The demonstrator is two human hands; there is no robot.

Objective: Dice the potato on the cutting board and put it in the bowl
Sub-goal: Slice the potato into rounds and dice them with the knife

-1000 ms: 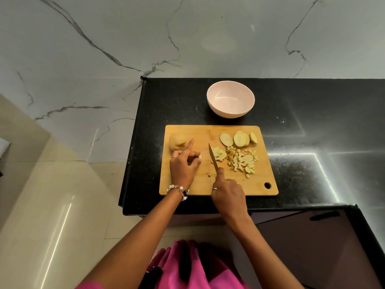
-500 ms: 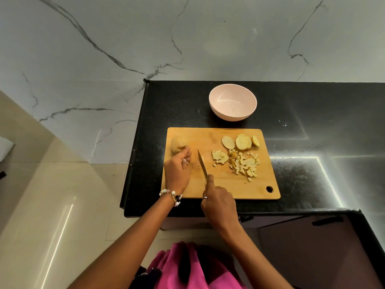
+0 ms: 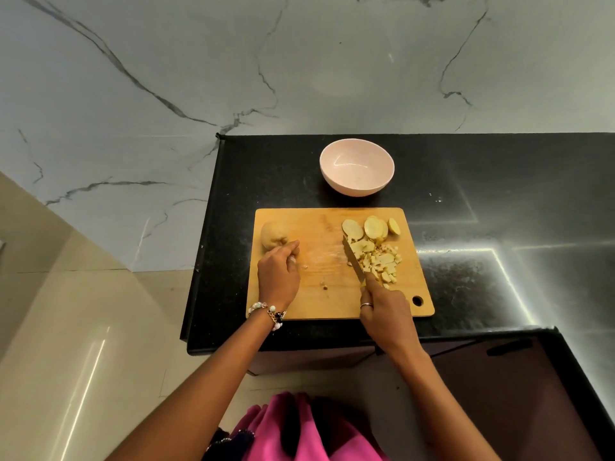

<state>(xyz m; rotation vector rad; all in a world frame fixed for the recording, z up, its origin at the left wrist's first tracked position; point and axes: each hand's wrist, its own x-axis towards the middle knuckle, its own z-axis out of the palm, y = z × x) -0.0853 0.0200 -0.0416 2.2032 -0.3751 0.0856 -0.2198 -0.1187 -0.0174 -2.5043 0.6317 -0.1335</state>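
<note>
Gripping the knife (image 3: 354, 261) by its handle, the right hand (image 3: 386, 314) sits at the near right part of the cutting board (image 3: 319, 294), its index finger laid along the top of the blade and a ring on one finger. The blade runs away from the person and stands against the left edge of the pile of diced potato (image 3: 379, 261), touching the pieces there. The left hand (image 3: 278, 277), with a beaded bracelet (image 3: 268, 312) at its wrist, rests on the near left part of the board with its fingers curled; the fingertips lie just beside the uncut potato piece (image 3: 273, 235), and whether they pinch a small bit cannot be told. A few crumbs lie on the bare middle of the board. Beyond the dice, at the far right of the board, three or four potato slices (image 3: 371, 226) lie overlapping one another. The board lies flat on the black countertop (image 3: 499, 211), its hanging hole at the near right corner. Farther still, just past the board's far edge and apart from it, stands the pale pink bowl (image 3: 356, 168), upright, with no potato inside. A white marble wall (image 3: 233, 61) with dark veins rises behind the counter.
</note>
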